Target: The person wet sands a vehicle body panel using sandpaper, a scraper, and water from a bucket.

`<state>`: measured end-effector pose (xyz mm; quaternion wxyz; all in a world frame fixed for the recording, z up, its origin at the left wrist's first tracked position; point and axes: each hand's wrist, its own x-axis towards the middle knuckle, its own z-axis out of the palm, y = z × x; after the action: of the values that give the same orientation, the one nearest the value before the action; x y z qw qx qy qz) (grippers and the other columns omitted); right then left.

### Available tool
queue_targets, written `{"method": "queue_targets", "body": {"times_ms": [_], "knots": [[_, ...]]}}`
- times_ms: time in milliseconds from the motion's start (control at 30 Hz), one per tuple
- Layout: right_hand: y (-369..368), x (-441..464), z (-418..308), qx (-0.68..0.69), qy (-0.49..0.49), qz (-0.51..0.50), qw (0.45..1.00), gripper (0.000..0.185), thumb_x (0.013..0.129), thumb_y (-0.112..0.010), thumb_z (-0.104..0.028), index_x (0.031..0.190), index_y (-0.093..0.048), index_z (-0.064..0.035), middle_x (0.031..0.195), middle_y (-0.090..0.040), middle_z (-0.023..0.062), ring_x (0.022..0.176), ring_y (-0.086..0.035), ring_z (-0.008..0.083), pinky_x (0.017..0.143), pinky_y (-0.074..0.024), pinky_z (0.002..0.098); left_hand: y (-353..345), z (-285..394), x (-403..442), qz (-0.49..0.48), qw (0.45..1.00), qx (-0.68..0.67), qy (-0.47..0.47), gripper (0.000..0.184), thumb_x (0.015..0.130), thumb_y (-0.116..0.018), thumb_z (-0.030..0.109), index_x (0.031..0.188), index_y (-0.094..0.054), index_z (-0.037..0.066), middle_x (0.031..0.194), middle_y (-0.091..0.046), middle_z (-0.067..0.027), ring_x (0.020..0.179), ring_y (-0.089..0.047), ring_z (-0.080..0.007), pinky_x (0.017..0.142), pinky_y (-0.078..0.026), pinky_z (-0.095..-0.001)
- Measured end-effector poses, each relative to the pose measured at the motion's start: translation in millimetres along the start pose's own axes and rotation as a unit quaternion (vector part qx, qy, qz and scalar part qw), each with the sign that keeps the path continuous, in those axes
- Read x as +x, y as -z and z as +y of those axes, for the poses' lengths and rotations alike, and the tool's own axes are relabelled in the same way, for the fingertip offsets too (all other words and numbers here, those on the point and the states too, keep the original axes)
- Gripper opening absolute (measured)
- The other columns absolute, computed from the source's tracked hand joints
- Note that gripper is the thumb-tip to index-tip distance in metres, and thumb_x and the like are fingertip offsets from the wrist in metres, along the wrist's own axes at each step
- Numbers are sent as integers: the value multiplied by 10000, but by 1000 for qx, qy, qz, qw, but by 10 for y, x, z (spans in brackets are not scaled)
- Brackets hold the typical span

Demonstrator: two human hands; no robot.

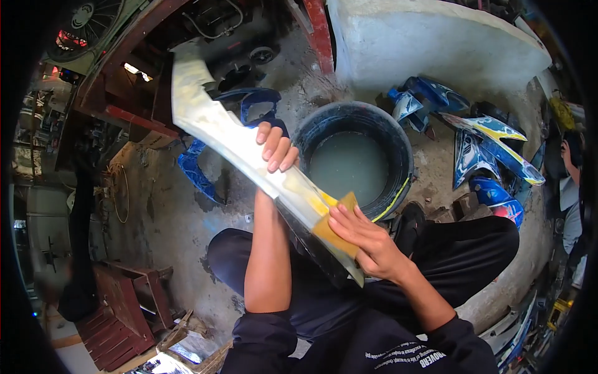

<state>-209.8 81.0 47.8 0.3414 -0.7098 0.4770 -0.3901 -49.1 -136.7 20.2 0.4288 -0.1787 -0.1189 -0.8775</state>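
A long white and yellowish motorcycle body panel (227,134) slants across the middle of the head view, over my crossed legs. My left hand (278,151) is closed around its middle, fingers curled over the upper edge and the thumb hidden behind. My right hand (367,240) presses a piece of tan sandpaper (331,234) flat against the panel's lower end. The sandpaper is partly covered by my fingers. Yellow paint shows beside it, and a dark strip runs along the panel's lower edge.
A black tub (405,137) of cloudy water stands just beyond the panel. Blue panels (474,157) lie on the right, with a blue curved piece (198,171) on the left. A wooden bench (118,315) is at lower left. Another person (570,193) is at the right edge.
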Motion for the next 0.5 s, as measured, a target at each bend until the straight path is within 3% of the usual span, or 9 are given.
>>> {"method": "queue_targets", "body": {"times_ms": [167,400,500], "knots": [[-99,-467,206,-18,-5,-32,999,732,648,-483,99,1366,-519,-36,1410,-511,156,1369,-410,321,1146,-306,501,-62,151,-37,-31,995,75,-50,185,1016,-394,160,867,-448,65,675,-476,-49,534,-540,-164,554,-442,-312],[-141,212,24,-29,43,-11,999,705,682,-497,74,1375,-517,-58,1445,-477,148,1378,-399,325,1137,-293,534,-147,224,-152,-15,994,64,-92,181,1008,-427,162,855,-444,69,670,-482,-44,517,-538,-148,523,-438,-295],[-129,-101,129,-12,39,-26,999,734,636,-473,102,1352,-537,-42,1424,-500,151,1369,-414,323,1141,-302,512,-149,262,-214,-11,992,72,-99,180,1009,-432,163,854,-443,72,668,-481,-41,510,-535,-144,519,-438,-294]]}}
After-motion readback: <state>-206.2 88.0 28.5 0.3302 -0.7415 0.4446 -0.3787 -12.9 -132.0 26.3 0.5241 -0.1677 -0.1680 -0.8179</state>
